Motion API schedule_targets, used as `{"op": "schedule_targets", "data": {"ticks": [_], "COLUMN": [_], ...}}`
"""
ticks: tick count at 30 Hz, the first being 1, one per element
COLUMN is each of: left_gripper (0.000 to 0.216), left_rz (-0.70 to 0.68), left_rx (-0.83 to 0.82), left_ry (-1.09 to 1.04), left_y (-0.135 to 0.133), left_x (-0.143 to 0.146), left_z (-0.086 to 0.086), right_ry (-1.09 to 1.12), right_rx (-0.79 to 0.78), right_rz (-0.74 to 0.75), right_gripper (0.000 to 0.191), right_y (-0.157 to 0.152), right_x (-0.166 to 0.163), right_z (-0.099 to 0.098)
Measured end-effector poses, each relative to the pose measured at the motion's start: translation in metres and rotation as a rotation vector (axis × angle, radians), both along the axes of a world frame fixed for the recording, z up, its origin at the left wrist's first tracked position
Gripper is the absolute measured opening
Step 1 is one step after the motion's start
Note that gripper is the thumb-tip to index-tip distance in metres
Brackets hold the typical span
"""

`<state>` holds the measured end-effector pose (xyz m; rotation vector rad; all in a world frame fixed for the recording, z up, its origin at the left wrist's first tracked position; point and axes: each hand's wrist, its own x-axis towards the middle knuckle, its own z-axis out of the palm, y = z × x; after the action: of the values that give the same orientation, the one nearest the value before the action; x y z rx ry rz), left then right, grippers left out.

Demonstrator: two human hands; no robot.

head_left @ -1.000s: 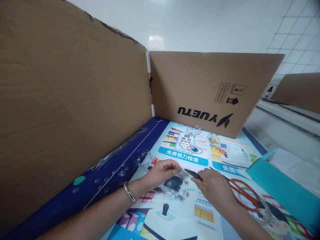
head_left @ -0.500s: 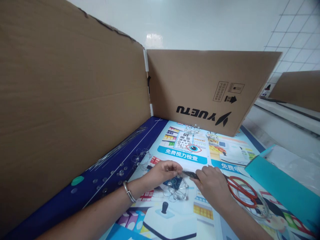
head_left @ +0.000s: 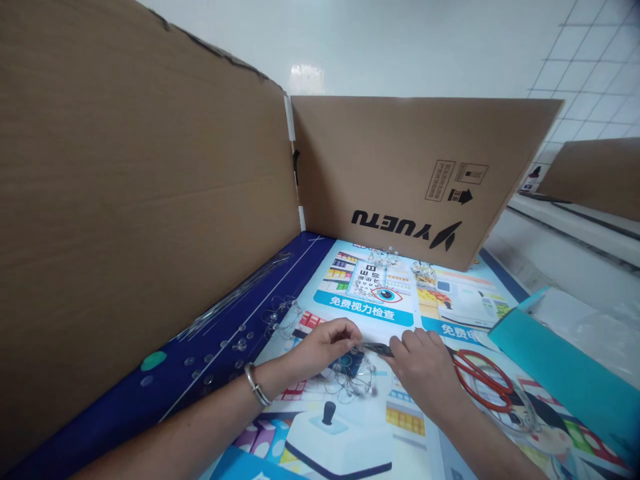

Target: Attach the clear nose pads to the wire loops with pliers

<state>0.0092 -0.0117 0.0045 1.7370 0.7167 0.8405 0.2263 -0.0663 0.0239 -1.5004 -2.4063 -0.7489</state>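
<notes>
My left hand [head_left: 327,343], with a metal bangle at the wrist, is closed in a pinch on a thin wire piece strung with clear beads [head_left: 353,379], which hangs in loops beneath the fingers. From the right, my right hand [head_left: 425,367] is wrapped round dark-jawed pliers [head_left: 376,348]. The tips of the pliers meet the wire at my left fingertips, and their handles are hidden in my palm. Just beyond my right wrist lie scissors with red loop handles [head_left: 484,380], their blades mostly out of sight behind the hand.
Loose clear beads [head_left: 240,345], a wire bundle [head_left: 283,317] and straight wires [head_left: 225,303] lie on the blue strip at left. More beaded wire clusters [head_left: 384,259] lie at the back. Cardboard panels [head_left: 400,153] wall the left and rear. A teal box [head_left: 565,380] stands right.
Both hands stay almost in place, with the pliers still at the left fingertips. The view has shifted very slightly.
</notes>
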Motion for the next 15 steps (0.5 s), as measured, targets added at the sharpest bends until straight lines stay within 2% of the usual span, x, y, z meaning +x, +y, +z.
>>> {"op": "schedule_targets", "data": {"ticks": [8,15], "left_gripper": [0.014,0.011], "left_rz": [0.017,0.035], "left_rx": [-0.015,-0.127], "left_ry": [-0.014,-0.107], "left_y": [-0.0006,-0.0014], "left_x": [0.0019,0.0018], "left_z": [0.0000,-0.0034], "right_ry": [-0.076,-0.132], "right_rx": [0.008,-0.051], "right_rz": [0.018,0.025], "right_gripper": [0.020,0.012], "right_y": [-0.0022,-0.0064], "right_x": [-0.0022,-0.0052], "right_z": [0.0016,0.0010]}}
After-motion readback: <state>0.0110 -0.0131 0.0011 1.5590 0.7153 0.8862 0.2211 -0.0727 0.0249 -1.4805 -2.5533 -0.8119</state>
